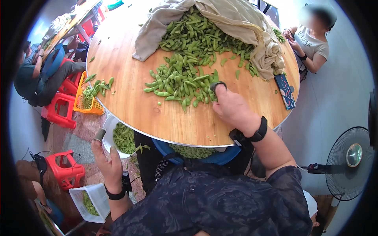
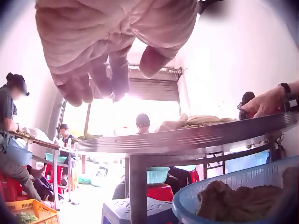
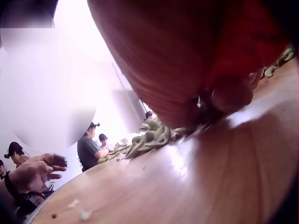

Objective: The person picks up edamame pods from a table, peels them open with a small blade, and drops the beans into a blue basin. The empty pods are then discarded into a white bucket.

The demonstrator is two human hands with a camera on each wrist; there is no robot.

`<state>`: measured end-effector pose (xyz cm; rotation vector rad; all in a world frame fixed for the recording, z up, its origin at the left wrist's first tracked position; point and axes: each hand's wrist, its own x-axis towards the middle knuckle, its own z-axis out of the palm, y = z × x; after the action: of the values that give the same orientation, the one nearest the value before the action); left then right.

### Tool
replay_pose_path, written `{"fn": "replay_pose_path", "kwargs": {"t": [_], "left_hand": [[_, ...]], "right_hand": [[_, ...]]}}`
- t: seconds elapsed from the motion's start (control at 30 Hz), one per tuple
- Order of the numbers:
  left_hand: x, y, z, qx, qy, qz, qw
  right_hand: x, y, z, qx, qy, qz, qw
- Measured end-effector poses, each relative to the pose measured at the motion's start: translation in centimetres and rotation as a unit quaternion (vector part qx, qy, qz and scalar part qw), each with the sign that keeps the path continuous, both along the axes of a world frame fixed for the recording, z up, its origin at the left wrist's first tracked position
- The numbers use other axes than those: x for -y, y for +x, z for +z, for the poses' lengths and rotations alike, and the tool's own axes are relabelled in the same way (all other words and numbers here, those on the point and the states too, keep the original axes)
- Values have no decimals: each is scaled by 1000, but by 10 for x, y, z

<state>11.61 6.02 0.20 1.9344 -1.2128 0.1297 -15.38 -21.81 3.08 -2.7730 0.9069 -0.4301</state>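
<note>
My right hand point(image 1: 236, 108) is at the near right edge of a heap of green edamame pods point(image 1: 179, 80) on the round wooden table point(image 1: 130, 98). Its fingers bend down toward the tabletop, and a dark finger cover point(image 1: 217, 85) shows beside the pods. In the right wrist view the fingertips are in shadow, so I cannot tell whether they pinch a pod. My left hand point(image 1: 106, 161) is raised off the table's left edge, beside a white basin point(image 1: 108, 135) with pods in it. Its fingers are extended with nothing held, and one wears a grey-green finger cover point(image 1: 100, 134).
Beige cloth point(image 1: 240, 19) partly covers the larger pile behind. A patterned dark-blue object point(image 1: 285, 92) lies at the right edge. A blue tub point(image 1: 161, 147) sits below the table, an orange basket point(image 1: 80, 94) to the left, a fan point(image 1: 350, 163) to the right. Other people sit nearby.
</note>
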Motion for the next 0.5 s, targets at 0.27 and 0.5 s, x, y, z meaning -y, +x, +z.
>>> {"fn": "replay_pose_path", "kwargs": {"t": [0.27,0.5], "left_hand": [[65,-62,18,-472,-19,-346,811],[104,-102,8,-749,103,-423,500]], "right_hand": [[-52,-14,64,11,-12,233,972],[-58,-25,60,-26,-3,328,944]]}}
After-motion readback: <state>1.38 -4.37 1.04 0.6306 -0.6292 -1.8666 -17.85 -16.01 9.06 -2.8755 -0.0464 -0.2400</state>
